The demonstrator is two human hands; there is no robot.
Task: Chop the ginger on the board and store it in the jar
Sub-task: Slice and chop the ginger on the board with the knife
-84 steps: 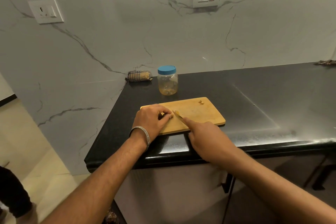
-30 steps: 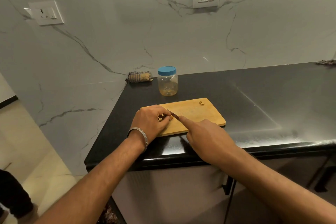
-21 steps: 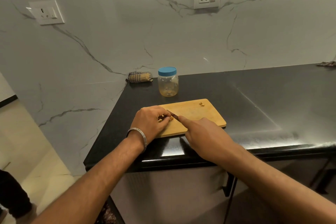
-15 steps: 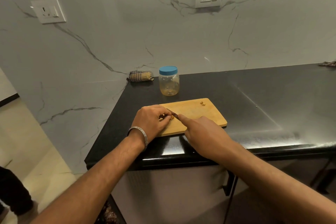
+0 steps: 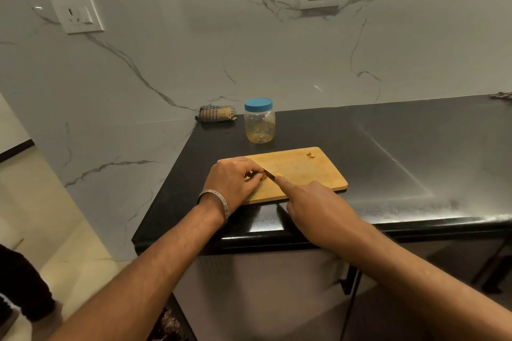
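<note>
A wooden cutting board lies on the black counter. On the board's left end my left hand curls its fingers over a piece of ginger, mostly hidden under them. My right hand grips a knife, index finger stretched along the blade, which meets the board just right of my left fingertips. A small cut bit lies beside the blade, and a few scraps sit near the far right corner. Behind the board stands a clear jar, its blue lid on.
A rolled checked cloth lies against the marble wall at the counter's back left corner. Another cloth shows at the far right edge. The counter ends at its left edge just past the board. Dark clothing of another person is at lower left.
Both hands stay at the board's left end. The knife blade has shifted slightly between cuts beside my left fingertips. The camera moved a little.
</note>
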